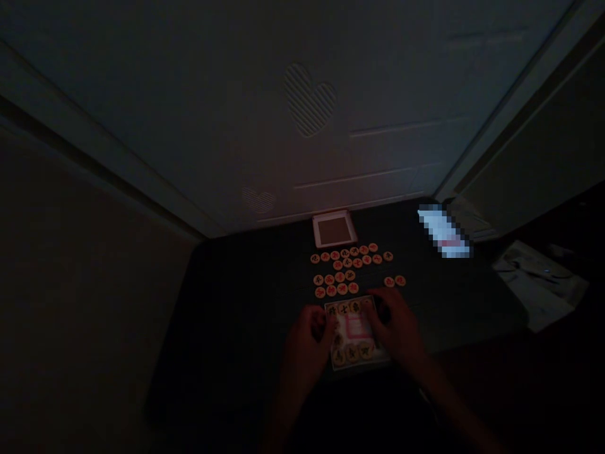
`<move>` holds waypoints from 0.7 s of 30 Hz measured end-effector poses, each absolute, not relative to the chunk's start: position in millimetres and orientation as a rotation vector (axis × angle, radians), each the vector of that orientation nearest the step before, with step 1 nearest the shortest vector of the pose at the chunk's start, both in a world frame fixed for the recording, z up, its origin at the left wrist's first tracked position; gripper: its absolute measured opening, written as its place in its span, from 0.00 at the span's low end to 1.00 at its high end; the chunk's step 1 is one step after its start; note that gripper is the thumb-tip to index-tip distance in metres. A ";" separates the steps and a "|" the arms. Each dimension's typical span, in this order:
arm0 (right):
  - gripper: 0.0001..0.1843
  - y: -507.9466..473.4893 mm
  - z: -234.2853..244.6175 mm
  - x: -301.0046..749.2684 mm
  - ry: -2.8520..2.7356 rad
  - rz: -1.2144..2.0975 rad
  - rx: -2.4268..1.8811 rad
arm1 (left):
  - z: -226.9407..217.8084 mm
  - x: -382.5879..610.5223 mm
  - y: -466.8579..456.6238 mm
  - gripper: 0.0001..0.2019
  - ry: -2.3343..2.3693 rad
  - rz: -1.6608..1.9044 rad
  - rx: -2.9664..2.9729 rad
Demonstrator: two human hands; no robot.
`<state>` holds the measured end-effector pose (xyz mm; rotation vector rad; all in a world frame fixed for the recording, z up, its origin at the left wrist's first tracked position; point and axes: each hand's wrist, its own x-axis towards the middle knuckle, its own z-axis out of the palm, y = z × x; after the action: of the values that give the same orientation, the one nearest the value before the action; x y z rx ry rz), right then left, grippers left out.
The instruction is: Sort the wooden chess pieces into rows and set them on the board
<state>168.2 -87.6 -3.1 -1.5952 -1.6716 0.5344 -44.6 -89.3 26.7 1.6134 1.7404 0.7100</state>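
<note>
A shallow white box [333, 361] lies near the front edge of a dark table, holding round Chinese chess pieces along its far, left and near sides. A pinkish patch [359, 326] shows in its middle. Curled around the box's left side is my left hand [309, 340], its thumb by the rim. My right hand [394, 325] closes on the far right corner, thumb over a chess piece there and fingertips beyond the rim. Darkness hides most of the fingers. Just past the box, more chess pieces [339, 277] with red or black characters lie in rows.
A white-rimmed box lid [334, 229] lies at the table's back edge by a pale panel with a raised heart [309, 101]. Two pieces [394, 281] sit apart at right. Farther right is a bright pixelated object [444, 231]. Pale flat items [541, 284] lie beyond the dark table [236, 302].
</note>
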 end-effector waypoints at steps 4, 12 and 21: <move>0.14 -87.7 -3.3 169.3 -1.648 0.537 -1.585 | 30.6 -61.0 -64.8 0.10 1.777 0.806 1.728; 0.12 -88.1 -1.6 168.3 -1.606 0.559 -1.595 | 24.9 -73.3 -7.7 0.08 1.687 0.787 1.969; 0.11 -87.2 -2.2 169.3 -1.599 0.581 -1.582 | 10.1 -71.4 1.8 0.05 1.790 0.788 1.964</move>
<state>169.3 -87.2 -2.2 -1.5817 -1.5991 0.5812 -71.4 1.8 10.1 1.9643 1.7901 0.7878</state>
